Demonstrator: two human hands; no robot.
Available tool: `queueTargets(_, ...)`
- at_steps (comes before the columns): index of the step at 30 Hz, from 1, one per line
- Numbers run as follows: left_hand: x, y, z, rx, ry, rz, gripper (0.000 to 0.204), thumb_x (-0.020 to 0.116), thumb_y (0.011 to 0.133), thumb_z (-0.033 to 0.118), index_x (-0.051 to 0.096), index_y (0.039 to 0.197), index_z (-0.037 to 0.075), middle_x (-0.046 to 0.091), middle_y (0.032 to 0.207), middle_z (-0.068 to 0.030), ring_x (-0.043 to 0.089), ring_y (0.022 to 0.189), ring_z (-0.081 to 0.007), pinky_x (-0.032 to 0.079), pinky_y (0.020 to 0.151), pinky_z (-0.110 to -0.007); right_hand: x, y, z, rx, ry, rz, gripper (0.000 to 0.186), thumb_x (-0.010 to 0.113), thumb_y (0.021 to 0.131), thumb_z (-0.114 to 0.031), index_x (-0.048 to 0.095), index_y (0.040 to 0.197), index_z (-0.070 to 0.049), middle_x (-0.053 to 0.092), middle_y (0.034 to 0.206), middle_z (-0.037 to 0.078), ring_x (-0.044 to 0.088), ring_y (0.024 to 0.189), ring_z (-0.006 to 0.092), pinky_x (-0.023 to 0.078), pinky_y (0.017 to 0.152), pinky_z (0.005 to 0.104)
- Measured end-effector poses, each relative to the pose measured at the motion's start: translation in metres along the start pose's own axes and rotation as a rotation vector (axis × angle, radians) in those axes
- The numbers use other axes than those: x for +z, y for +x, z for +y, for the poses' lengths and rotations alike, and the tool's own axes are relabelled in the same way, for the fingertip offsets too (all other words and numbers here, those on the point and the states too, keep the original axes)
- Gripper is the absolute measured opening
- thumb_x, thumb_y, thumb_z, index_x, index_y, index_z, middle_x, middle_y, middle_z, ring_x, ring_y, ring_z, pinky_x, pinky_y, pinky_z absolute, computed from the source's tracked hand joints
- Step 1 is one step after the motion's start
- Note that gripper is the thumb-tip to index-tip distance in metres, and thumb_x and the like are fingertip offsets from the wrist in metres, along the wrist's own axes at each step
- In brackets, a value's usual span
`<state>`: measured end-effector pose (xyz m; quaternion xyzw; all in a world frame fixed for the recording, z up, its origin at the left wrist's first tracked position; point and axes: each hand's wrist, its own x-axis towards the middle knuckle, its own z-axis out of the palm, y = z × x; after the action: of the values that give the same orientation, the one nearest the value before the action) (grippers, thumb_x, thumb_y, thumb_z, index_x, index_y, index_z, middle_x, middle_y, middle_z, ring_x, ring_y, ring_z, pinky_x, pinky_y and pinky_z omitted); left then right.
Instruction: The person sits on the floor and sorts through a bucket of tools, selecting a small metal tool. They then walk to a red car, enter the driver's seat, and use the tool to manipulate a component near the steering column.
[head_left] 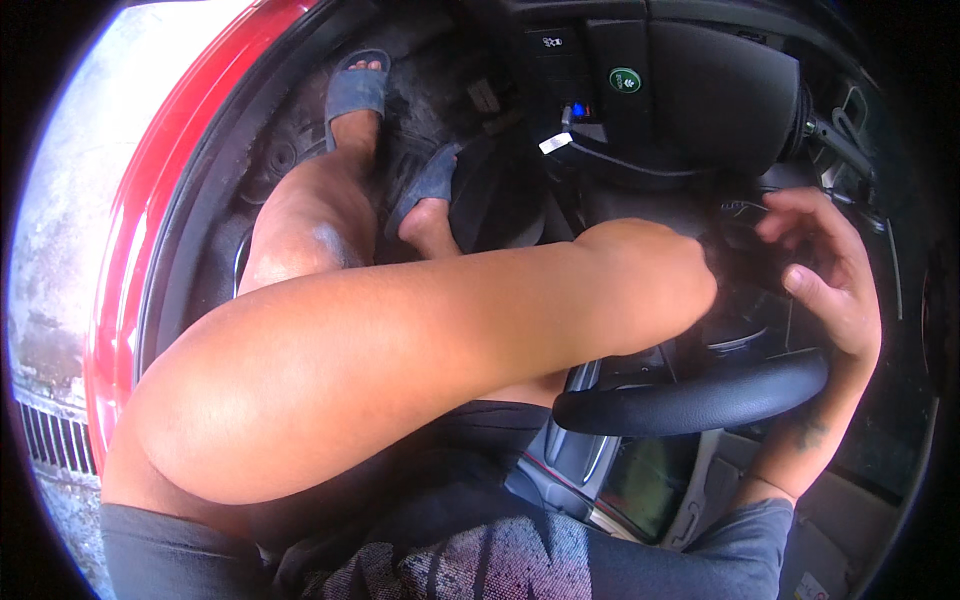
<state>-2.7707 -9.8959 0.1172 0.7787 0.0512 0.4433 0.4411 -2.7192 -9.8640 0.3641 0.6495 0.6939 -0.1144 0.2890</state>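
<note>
Left hand [655, 275], fingers turned out of sight, grip cannot be told; right hand [835, 270], thumb and fingers apart in a loose curl, contact unclear. Dark part [745, 250], between the two, toward the right of the scene: outline lost in shadow, probably stiff, light plastic that could crack if bent, best taken by its edges. Steering wheel [690, 400], black, just nearer than the hands: seemingly firm under a padded, non-slippery cover, best held by the rim.
</note>
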Motion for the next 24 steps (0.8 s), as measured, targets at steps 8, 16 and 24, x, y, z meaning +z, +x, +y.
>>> queueTargets(8, -0.006, -0.002, 0.016, -0.005, 0.031, 0.108, 0.012, 0.072, 0.075, 0.005, 0.079, 0.084, 0.001, 0.075, 0.091, -0.0235, 0.076, 0.087, -0.0385, 0.062, 0.075, -0.046, -0.001, -0.006, -0.003, 0.004, -0.019, 0.029, 0.072, 0.080, 0.078, -0.046, 0.063, 0.131, 0.000, 0.067, 0.108, 0.007, 0.060, 0.104, 0.0161, 0.041, 0.093, 0.0299)
queueTargets(16, 0.012, -0.002, 0.001, -0.021, 0.002, 0.208, 0.014, 0.068, 0.081, 0.007, 0.078, 0.089, 0.003, 0.073, 0.088, -0.0251, 0.075, 0.089, -0.0404, 0.060, 0.078, -0.048, -0.002, 0.000, -0.002, -0.015, -0.034, -0.009, 0.073, 0.080, 0.078, -0.045, 0.062, 0.133, -0.001, 0.066, 0.109, 0.006, 0.060, 0.105, 0.0162, 0.041, 0.094, 0.0296)
queueTargets(24, 0.029, -0.002, 0.010, -0.094, -0.601, 0.449, 0.019, 0.067, 0.094, 0.012, 0.070, 0.089, -0.006, 0.071, 0.083, -0.0277, 0.071, 0.090, -0.0436, 0.056, 0.082, -0.050, -0.003, -0.002, -0.003, -0.044, -0.069, 0.036, 0.072, 0.080, 0.078, -0.045, 0.063, 0.132, -0.001, 0.066, 0.109, 0.007, 0.059, 0.105, 0.0161, 0.041, 0.095, 0.0298)
